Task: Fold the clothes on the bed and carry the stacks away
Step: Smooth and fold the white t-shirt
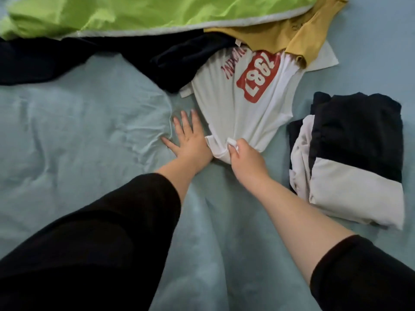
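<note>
Two hands meet the white T-shirt (pixel 242 104) on the bed (pixel 78 131): the right hand (pixel 244 158) pinches its bunched hem, and the left hand (pixel 190 140) lies flat, fingers spread, just beside it. A folded stack (pixel 350 158) sits right of it.

A: Shirt?
B: White T-shirt (pixel 242 104), red "1987" print, spread on the bed (pixel 78 131), near hem bunched, far end under mustard garment (pixel 280 39).
A: Stack?
B: Folded stack (pixel 350 158), black and white, just right of it.
</note>
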Demonstrator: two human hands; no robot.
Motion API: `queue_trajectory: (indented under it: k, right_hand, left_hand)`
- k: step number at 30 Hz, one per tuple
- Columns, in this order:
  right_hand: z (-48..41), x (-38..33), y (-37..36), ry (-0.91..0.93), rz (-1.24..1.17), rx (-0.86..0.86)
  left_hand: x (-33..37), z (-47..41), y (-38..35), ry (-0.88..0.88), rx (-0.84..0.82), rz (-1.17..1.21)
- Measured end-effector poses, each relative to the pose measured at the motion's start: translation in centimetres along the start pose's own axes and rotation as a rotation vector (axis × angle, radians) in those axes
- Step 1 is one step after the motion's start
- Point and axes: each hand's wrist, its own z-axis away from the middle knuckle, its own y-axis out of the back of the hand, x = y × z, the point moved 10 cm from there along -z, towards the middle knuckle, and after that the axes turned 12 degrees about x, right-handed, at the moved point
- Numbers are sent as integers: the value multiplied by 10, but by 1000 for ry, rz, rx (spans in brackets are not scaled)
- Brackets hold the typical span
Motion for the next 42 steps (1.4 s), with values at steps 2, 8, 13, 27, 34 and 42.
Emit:
queue_trajectory:
  k: [2, 8, 13, 27, 34, 42]
  right_hand:
    - [38, -1, -12, -27, -40, -101]
    - [194, 27, -30, -223, -287, -362]
    - [271, 97, 20, -736, -616, 113]
    - [237, 100, 4, -690, -588, -143]
    - [231, 115, 15, -614, -510, -116]
    - [241, 63, -11, -467, -457, -289]
  left_hand:
    - [4, 35, 17, -244, 69, 38]
    - [-22, 181, 11, -797, -32, -356]
    - [-48, 231, 29, -393, -107, -192]
    - [-12, 172, 24, -766, -48, -496]
    - [-26, 185, 8, -701, -89, -478]
    - [-161, 316, -1, 12, -317, -49]
